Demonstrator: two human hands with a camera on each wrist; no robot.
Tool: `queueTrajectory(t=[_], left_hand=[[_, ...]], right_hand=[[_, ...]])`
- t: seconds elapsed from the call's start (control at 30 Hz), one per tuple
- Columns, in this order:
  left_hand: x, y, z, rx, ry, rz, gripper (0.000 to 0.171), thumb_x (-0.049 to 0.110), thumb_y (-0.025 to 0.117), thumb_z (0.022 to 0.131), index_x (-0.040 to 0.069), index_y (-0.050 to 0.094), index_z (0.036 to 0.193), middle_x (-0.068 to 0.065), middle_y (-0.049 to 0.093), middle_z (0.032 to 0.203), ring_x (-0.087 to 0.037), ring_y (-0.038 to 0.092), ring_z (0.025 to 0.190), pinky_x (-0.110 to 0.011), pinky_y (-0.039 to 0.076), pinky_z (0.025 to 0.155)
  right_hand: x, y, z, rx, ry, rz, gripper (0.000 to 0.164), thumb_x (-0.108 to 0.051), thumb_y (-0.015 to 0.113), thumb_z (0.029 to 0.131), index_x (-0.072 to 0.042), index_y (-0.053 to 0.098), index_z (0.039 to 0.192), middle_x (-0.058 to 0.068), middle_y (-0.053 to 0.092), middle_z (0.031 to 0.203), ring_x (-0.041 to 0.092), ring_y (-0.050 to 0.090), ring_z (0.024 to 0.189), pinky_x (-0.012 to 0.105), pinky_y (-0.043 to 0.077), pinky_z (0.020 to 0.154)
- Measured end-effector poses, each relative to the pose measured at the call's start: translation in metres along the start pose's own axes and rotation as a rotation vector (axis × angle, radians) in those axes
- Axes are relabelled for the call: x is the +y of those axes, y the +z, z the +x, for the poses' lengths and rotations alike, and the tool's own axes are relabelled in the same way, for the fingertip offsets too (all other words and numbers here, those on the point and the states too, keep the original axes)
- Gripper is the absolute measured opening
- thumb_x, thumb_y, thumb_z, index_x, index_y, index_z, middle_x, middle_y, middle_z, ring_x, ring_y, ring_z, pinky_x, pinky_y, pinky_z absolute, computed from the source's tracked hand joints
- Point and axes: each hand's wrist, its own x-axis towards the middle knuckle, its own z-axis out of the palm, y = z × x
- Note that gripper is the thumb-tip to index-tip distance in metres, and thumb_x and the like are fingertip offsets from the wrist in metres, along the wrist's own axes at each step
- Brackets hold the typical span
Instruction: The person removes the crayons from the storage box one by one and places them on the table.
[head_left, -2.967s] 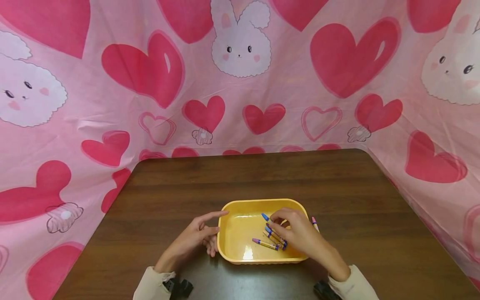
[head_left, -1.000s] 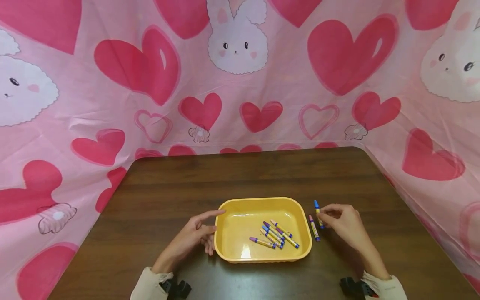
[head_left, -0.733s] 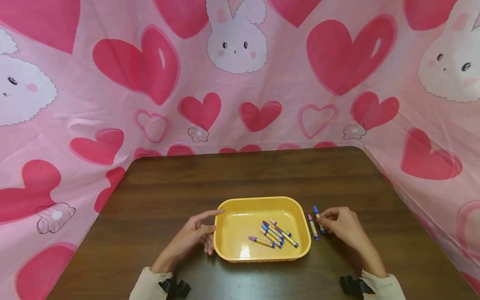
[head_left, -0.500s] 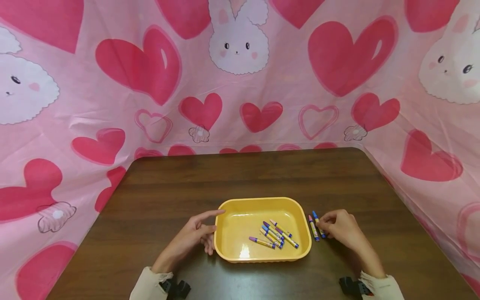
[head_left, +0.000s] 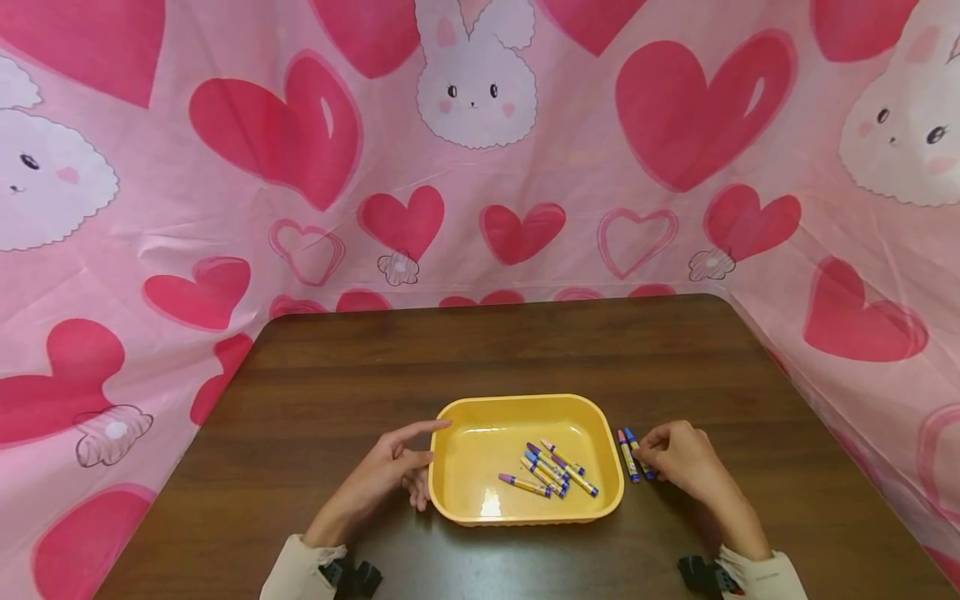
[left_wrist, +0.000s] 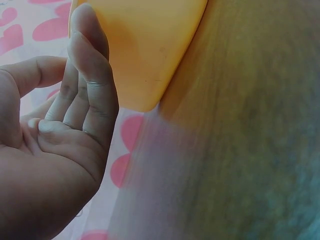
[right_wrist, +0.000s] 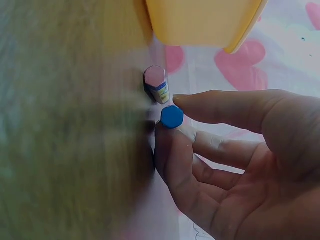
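My right hand [head_left: 686, 458] pinches a blue crayon [head_left: 631, 437] between thumb and index finger, low over the table right of the tray. In the right wrist view, the blue crayon's flat end [right_wrist: 172, 116] shows between the fingertips. A pink crayon [head_left: 628, 458] lies alongside it, between it and the tray. The yellow plastic tray [head_left: 468, 475] holds several crayons, among them a purple-tipped one [head_left: 525, 485] lying apart from the cluster. At the tray's left side, my left hand [head_left: 386, 471] rests with its index finger extended onto the rim and its thumb at the wall.
A brown wooden table [head_left: 480, 346] carries everything. Its back and sides meet a pink cloth [head_left: 465, 175] printed with hearts and rabbits. Black wrist cameras sit at both cuffs.
My right hand has carried the blue crayon out of the tray to the table at right, then slid it nearer and lined it up with the pink crayon. The left hand stays at the tray.
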Motion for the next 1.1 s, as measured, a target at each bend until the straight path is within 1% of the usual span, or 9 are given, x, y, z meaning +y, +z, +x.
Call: queueTrajectory(t=[0.17, 0.33, 0.43, 0.57, 0.8, 1.1], left_hand=[[0.0001, -0.0005, -0.0001, 0.005, -0.008, 0.008, 0.048, 0.008, 0.048, 0.105, -0.001, 0.038, 0.15, -0.009, 0.07, 0.072, -0.017, 0.068, 0.055, -0.026, 0.055, 0.053], [-0.0001, -0.0006, -0.0002, -0.004, 0.007, -0.004, 0.048, 0.007, 0.047, 0.105, -0.003, 0.036, 0.15, -0.009, 0.07, 0.072, -0.017, 0.067, 0.055, -0.026, 0.055, 0.052], [0.0001, -0.0003, -0.0003, -0.008, 0.015, -0.011, 0.048, 0.006, 0.047, 0.105, -0.003, 0.035, 0.151, -0.008, 0.07, 0.072, -0.016, 0.067, 0.055, -0.026, 0.055, 0.052], [0.0006, 0.0003, -0.0005, -0.006, 0.011, -0.01, 0.049, 0.007, 0.047, 0.105, -0.003, 0.035, 0.151, -0.007, 0.07, 0.072, -0.016, 0.067, 0.055, -0.026, 0.055, 0.052], [0.0005, 0.0006, -0.0005, 0.0, 0.011, 0.0, 0.049, 0.007, 0.048, 0.104, -0.003, 0.036, 0.15, -0.008, 0.07, 0.071, -0.017, 0.068, 0.055, -0.026, 0.055, 0.052], [0.0006, 0.0007, -0.0002, 0.012, -0.002, 0.021, 0.048, 0.007, 0.047, 0.105, -0.001, 0.037, 0.151, -0.009, 0.07, 0.071, -0.017, 0.068, 0.055, -0.026, 0.055, 0.052]], right_hand=[[-0.0011, 0.0014, -0.0011, 0.004, -0.001, -0.009, 0.013, -0.016, 0.076, 0.085, -0.004, 0.075, 0.084, 0.0, 0.068, 0.072, 0.013, 0.061, 0.057, 0.028, 0.053, 0.052], [-0.0012, 0.0029, -0.0015, 0.001, 0.005, -0.015, 0.013, -0.016, 0.076, 0.085, -0.004, 0.074, 0.084, -0.001, 0.067, 0.071, 0.013, 0.06, 0.056, 0.029, 0.052, 0.052], [-0.0009, 0.0032, -0.0016, -0.003, -0.007, -0.013, 0.013, -0.015, 0.076, 0.085, -0.003, 0.073, 0.084, 0.0, 0.067, 0.072, 0.014, 0.061, 0.057, 0.029, 0.053, 0.052], [-0.0014, 0.003, -0.0018, -0.009, -0.011, -0.009, 0.012, -0.014, 0.075, 0.086, -0.003, 0.073, 0.085, 0.0, 0.068, 0.074, 0.014, 0.061, 0.058, 0.029, 0.053, 0.052], [-0.0018, 0.0027, -0.0008, 0.009, -0.007, -0.022, 0.011, -0.013, 0.076, 0.084, -0.002, 0.073, 0.084, 0.0, 0.067, 0.07, 0.013, 0.059, 0.057, 0.028, 0.051, 0.051], [-0.0028, 0.0027, -0.0013, 0.012, -0.004, -0.024, 0.01, -0.012, 0.076, 0.084, -0.002, 0.072, 0.084, 0.0, 0.066, 0.069, 0.013, 0.058, 0.058, 0.028, 0.049, 0.05]])
